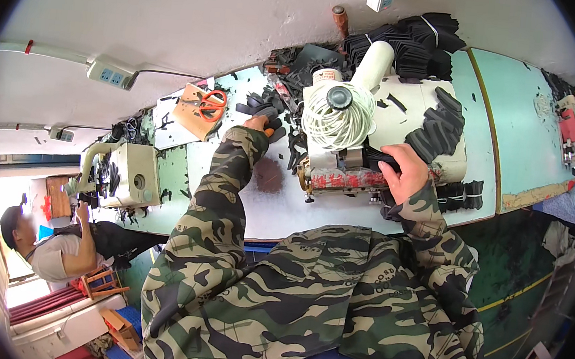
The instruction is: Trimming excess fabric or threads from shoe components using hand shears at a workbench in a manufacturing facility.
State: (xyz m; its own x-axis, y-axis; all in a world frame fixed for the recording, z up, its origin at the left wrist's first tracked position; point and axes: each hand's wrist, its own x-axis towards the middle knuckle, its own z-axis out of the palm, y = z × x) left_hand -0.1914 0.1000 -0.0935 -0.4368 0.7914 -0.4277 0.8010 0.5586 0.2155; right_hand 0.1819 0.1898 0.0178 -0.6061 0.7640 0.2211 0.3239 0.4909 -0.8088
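Camouflage jacket [307, 270], black strips [375, 158] in right hand [406, 173]

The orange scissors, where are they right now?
In the head view, left of the middle, the orange-handled scissors lie on a brown sheet, to the left of the left hand.

Pale surface [276, 226]: a cream-coloured machine [402, 124] is carried near its middle, with tied black bundles [462, 196] placed at the front right. Black pieces [264, 101] are gathered left of the machine; dark scraps [295, 150] are strewn between.
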